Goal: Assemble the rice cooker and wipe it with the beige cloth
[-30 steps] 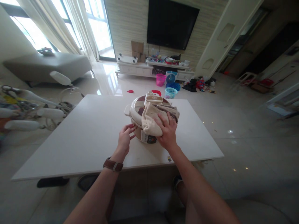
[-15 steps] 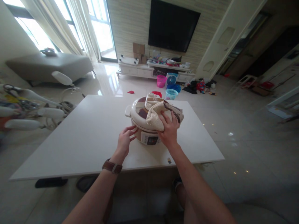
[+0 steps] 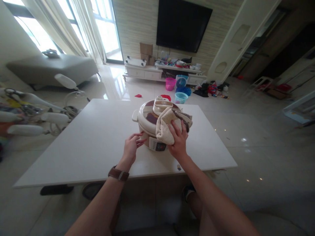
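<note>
A cream and brown electric pressure cooker (image 3: 145,119) stands upright on the white table (image 3: 103,131), its lid on and its control panel facing me. Against the right front of the lid, my right hand (image 3: 179,137) presses a folded beige cloth (image 3: 167,126) with dark brown parts; the fingers are curled over it. The cloth hides the lid's right side and part of the panel. My left hand (image 3: 131,146), with a brown watch above the wrist, is at the cooker's left front side. Its fingers are apart, the tips touching or very near the body.
A small sticker (image 3: 178,167) is near the table's front edge. Beyond the table are a blue basket (image 3: 181,97), a pink basket (image 3: 170,84) and a low TV cabinet (image 3: 137,73). A lamp with white shades (image 3: 55,118) stands left of the table.
My right hand has moved the cloth slightly down and toward me along the lid's edge, uncovering more of the lid handle. My left hand has stayed almost in place.
</note>
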The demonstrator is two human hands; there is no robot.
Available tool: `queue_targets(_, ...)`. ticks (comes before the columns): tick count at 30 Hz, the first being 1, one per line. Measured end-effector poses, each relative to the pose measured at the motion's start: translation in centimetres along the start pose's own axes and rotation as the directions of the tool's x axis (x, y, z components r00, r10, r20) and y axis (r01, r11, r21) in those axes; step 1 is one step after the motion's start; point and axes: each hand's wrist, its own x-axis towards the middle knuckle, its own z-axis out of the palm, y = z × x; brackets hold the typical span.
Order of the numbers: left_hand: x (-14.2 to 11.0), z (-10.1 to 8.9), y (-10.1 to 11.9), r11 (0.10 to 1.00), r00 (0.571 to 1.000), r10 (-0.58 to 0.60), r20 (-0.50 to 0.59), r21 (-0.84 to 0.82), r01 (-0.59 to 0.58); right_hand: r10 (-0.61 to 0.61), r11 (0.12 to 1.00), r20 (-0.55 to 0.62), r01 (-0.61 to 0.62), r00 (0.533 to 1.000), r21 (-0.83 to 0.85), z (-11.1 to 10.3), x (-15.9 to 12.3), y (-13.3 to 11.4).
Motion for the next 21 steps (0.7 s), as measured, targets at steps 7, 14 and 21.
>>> queue_targets(7,0.0,0.1,-0.1,1.000,1.000,0.006,-0.004,-0.003,-0.006,0.060,0.990,-0.056,-0.052,0.997,0.129,0.5,0.2,3.5)
queue_targets(14,0.1,0.2,-0.3,1.000,1.000,0.010,-0.010,-0.008,-0.010,0.142,0.979,-0.126,-0.121,0.982,0.162,1.7,-1.1,1.5)
queue_targets(21,0.0,0.6,-0.4,1.000,0.999,0.012,-0.034,-0.025,-0.013,0.001,1.000,0.077,-0.001,0.997,-0.002,0.2,-1.4,-0.3)
